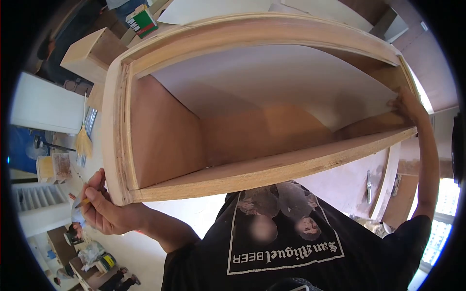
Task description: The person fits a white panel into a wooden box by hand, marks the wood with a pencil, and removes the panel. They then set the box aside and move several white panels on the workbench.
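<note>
A wooden cabinet box (252, 182), open toward me, fills the middle of the view. Inside it, a thin white sheet (233, 82) curves across the upper part, tilted against the back. At the box's right end, my right hand (405, 104) has its fingers closed on the sheet's right corner. My left hand (104, 206) is closed beside the lower left corner of the frame, with a slim yellowish pencil (85, 202) between thumb and fingers. Part of the pencil is hidden by the hand.
Behind the box at left stand a smaller wooden box (90, 56) and a green and white carton (141, 22). A straw broom (84, 140) leans farther left. Below it are shelves (43, 198) and people. A metal tool (369, 186) lies at right on a pale panel.
</note>
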A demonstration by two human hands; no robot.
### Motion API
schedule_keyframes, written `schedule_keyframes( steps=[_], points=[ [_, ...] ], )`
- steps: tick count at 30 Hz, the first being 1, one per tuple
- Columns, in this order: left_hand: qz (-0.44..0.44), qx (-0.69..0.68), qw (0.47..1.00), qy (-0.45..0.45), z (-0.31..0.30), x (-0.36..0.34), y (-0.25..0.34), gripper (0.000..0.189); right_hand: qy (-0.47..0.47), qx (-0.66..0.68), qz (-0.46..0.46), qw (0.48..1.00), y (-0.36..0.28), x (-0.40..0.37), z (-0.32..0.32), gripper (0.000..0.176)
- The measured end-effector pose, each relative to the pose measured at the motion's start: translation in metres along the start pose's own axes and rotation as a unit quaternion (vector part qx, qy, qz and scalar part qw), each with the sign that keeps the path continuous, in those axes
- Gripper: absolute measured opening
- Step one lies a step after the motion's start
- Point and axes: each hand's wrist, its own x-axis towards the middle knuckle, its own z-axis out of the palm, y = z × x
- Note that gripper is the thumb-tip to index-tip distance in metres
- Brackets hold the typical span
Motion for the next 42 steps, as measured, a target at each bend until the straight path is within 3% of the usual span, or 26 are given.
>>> schedule_keyframes(
  steps=[3, 6, 11, 15, 18, 20, 22, 25, 28, 31, 34, 37, 39, 42],
  points=[
    [-0.008, 0.009, 1.000, -0.020, -0.006, 0.002, -0.003, 0.018, -0.060, 0.051, 0.074, 0.994, -0.016, 0.003, -0.010, 0.035],
    [-0.021, -0.003, 0.999, -0.041, -0.010, 0.002, -0.004, 0.019, 0.021, -0.037, -0.017, 0.999, 0.027, 0.021, 0.005, 0.036],
    [-0.016, -0.001, 0.998, -0.062, -0.008, 0.006, -0.004, 0.016, -0.007, 0.122, 0.060, 0.991, 0.003, 0.012, 0.004, 0.038],
    [-0.016, -0.002, 0.999, -0.052, -0.008, 0.005, -0.005, 0.017, -0.044, 0.033, 0.096, 0.994, -0.029, 0.000, -0.006, 0.039],
    [-0.001, 0.009, 0.999, -0.040, -0.004, 0.003, -0.003, 0.018, 0.004, -0.076, 0.028, 0.997, -0.055, -0.018, -0.008, 0.041],
    [0.009, 0.010, 0.999, -0.032, 0.002, 0.001, 0.000, 0.019, -0.047, -0.017, 0.025, 0.998, -0.088, -0.016, -0.011, 0.048],
    [0.003, 0.015, 1.000, -0.027, 0.002, 0.000, 0.001, 0.021, 0.029, 0.060, -0.139, 0.988, -0.113, -0.020, -0.007, 0.050],
    [0.012, 0.018, 0.999, -0.025, -0.001, 0.002, -0.003, 0.026, 0.030, 0.027, -0.112, 0.993, -0.142, -0.027, -0.004, 0.045],
    [0.008, 0.039, 0.999, -0.025, 0.002, 0.001, 0.001, 0.025, -0.048, -0.021, -0.069, 0.996, -0.120, -0.024, -0.001, 0.040],
    [0.035, 0.049, 0.998, -0.029, -0.002, 0.002, -0.003, 0.024, -0.052, -0.037, -0.082, 0.995, -0.134, -0.032, -0.007, 0.039],
    [0.032, 0.038, 0.998, -0.037, -0.005, 0.003, -0.004, 0.022, -0.114, -0.055, -0.099, 0.987, -0.144, -0.027, -0.017, 0.039],
    [0.018, 0.021, 0.999, -0.028, 0.001, 0.002, -0.001, 0.019, 0.015, -0.033, -0.165, 0.986, -0.186, -0.045, -0.021, 0.032],
    [0.015, 0.019, 0.999, -0.026, 0.001, 0.002, -0.001, 0.019, 0.031, 0.070, -0.259, 0.963, -0.214, -0.038, -0.017, 0.029],
    [0.016, 0.018, 0.999, -0.023, -0.003, 0.004, -0.004, 0.020, 0.062, 0.103, -0.324, 0.938, -0.215, -0.006, 0.007, 0.027]
  ],
)
